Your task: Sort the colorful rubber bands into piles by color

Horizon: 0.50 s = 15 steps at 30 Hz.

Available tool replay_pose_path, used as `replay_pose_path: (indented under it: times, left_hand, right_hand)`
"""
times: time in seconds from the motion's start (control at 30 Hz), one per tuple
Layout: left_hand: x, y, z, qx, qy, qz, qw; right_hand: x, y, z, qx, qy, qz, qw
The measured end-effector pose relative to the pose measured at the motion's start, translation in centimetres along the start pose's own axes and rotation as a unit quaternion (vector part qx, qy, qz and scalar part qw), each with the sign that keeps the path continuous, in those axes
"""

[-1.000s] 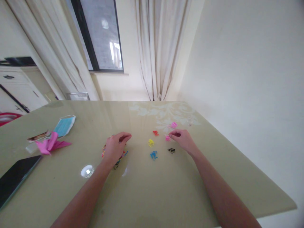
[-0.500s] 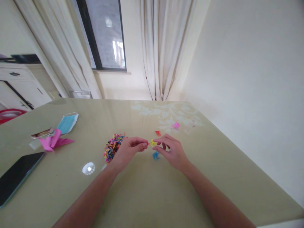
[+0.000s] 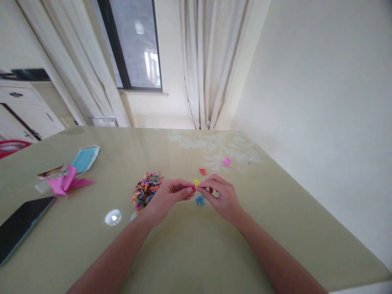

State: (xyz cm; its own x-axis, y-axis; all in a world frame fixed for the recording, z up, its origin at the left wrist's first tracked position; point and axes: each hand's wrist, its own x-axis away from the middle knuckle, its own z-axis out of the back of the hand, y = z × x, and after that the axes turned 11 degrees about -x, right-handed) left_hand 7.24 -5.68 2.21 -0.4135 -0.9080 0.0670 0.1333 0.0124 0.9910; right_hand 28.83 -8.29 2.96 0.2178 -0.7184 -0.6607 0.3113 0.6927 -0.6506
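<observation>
Closest in, the left forearm slants up to the right from the bottom edge, while the right forearm slants up to the left, so the two converge over the table. A dark phone lies flat at the left edge.

At the middle, the left hand is turned inward, back upward, its thumb pressed against the curled fingers, pinching a small red band at the tips. The right hand faces it, wrist bent, knuckles arched, with thumb and forefinger drawn together to a point right at the left fingertips; whether they also grip the band is too small to tell.

Between and below the hands sit some blue bands. A mixed heap of coloured bands lies just beyond the left wrist, partly behind that hand. Yellow bands show just behind the meeting fingertips, red bands a little farther, and pink bands farther still, to the right. Off left are a pink folded paper and, beyond it, a blue mask.
</observation>
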Motion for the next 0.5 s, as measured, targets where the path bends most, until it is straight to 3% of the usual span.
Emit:
replay_pose_path:
  times: [0.1, 0.17, 0.23, 0.3, 0.37, 0.43, 0.5]
  left_hand:
    - [-0.1, 0.3, 0.8, -0.120, 0.027, -0.028, 0.992]
    - [-0.1, 0.2, 1.7, -0.290, 0.087, -0.051, 0.952]
    - [0.0, -0.2, 2.6, -0.487, 0.161, -0.050, 0.857]
    - [0.2, -0.8, 3.3, -0.629, 0.194, -0.016, 0.753]
    - [0.3, -1.3, 3.8, -0.699, 0.186, 0.025, 0.690]
    - [0.3, -1.6, 4.1, -0.721, 0.167, 0.045, 0.671]
    - [0.1, -1.7, 4.3, -0.725, 0.154, 0.046, 0.669]
  right_hand:
    - [-0.5, -0.4, 1.0, -0.022, 0.074, -0.018, 0.997]
    - [-0.9, -0.5, 1.9, -0.052, 0.142, -0.027, 0.988]
    - [-1.2, -0.6, 2.7, -0.087, 0.197, -0.036, 0.976]
    - [-1.3, -0.6, 3.1, -0.114, 0.226, -0.045, 0.966]
    - [-1.4, -0.6, 3.2, -0.124, 0.236, -0.051, 0.963]
    - [-1.3, -0.6, 3.1, -0.123, 0.234, -0.055, 0.963]
    - [-1.3, -0.5, 2.9, -0.117, 0.229, -0.059, 0.965]
